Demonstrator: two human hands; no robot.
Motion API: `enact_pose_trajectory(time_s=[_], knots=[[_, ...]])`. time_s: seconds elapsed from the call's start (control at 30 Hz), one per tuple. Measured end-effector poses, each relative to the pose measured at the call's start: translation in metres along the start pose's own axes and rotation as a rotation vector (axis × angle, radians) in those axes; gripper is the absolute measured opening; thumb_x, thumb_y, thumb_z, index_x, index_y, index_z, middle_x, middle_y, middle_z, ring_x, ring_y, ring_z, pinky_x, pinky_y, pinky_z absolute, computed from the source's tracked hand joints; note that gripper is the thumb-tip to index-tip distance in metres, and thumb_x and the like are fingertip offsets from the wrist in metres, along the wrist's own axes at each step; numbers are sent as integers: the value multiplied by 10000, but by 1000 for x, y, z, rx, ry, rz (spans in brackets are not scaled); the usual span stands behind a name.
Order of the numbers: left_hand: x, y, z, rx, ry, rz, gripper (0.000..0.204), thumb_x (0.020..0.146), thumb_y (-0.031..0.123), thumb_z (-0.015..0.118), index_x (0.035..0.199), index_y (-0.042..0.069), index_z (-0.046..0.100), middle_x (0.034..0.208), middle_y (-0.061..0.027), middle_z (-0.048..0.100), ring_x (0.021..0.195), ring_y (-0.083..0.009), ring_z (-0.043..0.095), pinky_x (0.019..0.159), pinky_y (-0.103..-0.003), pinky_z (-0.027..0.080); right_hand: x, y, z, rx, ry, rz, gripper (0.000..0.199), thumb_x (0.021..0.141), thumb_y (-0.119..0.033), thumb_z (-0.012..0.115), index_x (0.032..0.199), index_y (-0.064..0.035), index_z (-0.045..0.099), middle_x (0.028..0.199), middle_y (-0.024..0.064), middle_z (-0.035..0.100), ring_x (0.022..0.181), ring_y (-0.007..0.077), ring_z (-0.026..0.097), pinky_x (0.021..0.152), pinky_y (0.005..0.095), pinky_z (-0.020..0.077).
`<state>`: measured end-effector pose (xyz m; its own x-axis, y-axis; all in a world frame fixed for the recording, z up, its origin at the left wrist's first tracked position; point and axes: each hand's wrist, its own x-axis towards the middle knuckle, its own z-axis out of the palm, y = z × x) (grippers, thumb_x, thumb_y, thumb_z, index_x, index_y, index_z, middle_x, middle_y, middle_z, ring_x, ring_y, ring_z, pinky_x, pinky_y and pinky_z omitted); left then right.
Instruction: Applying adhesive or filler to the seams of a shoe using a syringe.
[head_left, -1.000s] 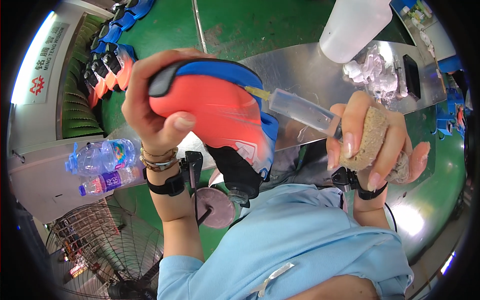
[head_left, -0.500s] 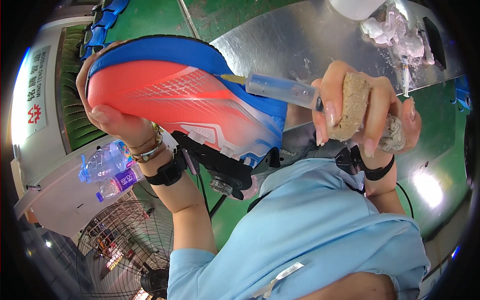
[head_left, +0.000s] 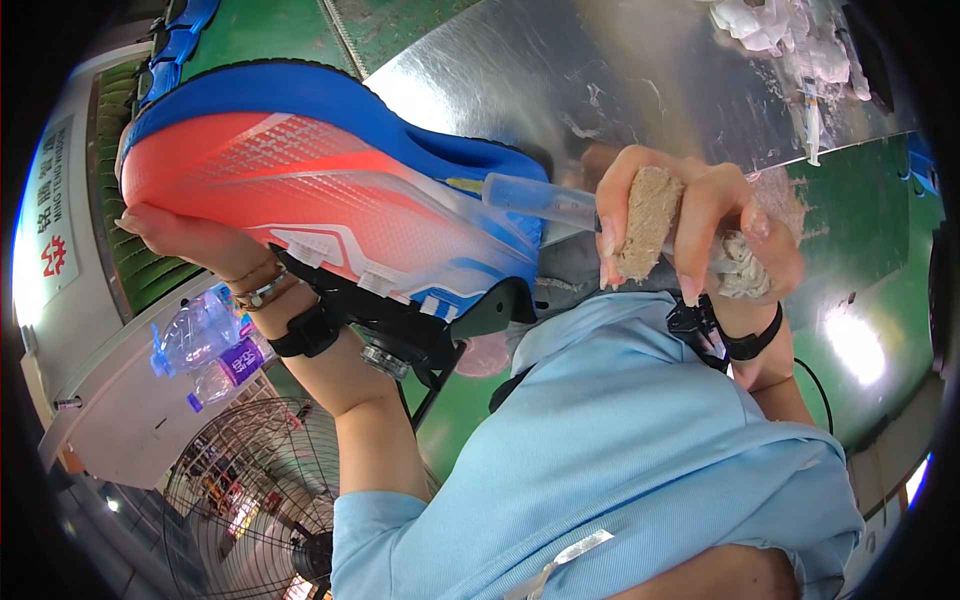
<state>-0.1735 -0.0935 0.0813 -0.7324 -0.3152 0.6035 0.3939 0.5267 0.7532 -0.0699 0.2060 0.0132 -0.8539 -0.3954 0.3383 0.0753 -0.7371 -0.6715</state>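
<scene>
In my left hand [head_left: 190, 240] is a coral-red and white sports shoe [head_left: 300, 190] with a thick blue sole, lying on its side with the sole upward. My fingers wrap its toe end. My right hand [head_left: 715, 215] is closed around a clear syringe [head_left: 540, 200] with a yellow tip [head_left: 464, 185]. That tip lies at the line where the upper meets the blue sole, towards the heel; whether it touches cannot be made out. The same hand also grips a rough beige block [head_left: 650, 225] and a crumpled whitish cloth [head_left: 742, 268].
A metal tabletop [head_left: 560, 80] with dried smears lies beyond the shoe. On it are crumpled white wads [head_left: 760, 25] and another syringe [head_left: 811, 120]. Plastic bottles [head_left: 200, 335] and a wire fan [head_left: 250, 490] are at left. A black bracket-like device [head_left: 400, 335] sits under the shoe.
The shoe has shifted left and tilted slightly. My right hand has moved left with the syringe, and the yellow tip is farther along the sole line towards the heel.
</scene>
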Motion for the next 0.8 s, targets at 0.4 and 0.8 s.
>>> enact_pose_trajectory(time_s=[0.4, 0.8], knots=[[3, -10, 7, -4, -29, -61, 593, 929, 512, 305, 1092, -15, 523, 1083, -97, 530, 1021, -198, 497, 899, -336, 399, -22, -2, -4, -183, 42, 85, 553, 905, -448, 363, 611, -35, 584, 953, 227, 545, 814, 283, 565, 713, 354, 447], [11, -92, -26, 177, -64, -11, 478, 949, 444, 343, 888, 11, 537, 817, -21, 513, 770, -118, 469, 735, -253, 409, -26, 1, -1, -198, 138, 138, 490, 913, -356, 349, 634, -15, 564, 966, 232, 538, 812, 253, 564, 720, 324, 461]])
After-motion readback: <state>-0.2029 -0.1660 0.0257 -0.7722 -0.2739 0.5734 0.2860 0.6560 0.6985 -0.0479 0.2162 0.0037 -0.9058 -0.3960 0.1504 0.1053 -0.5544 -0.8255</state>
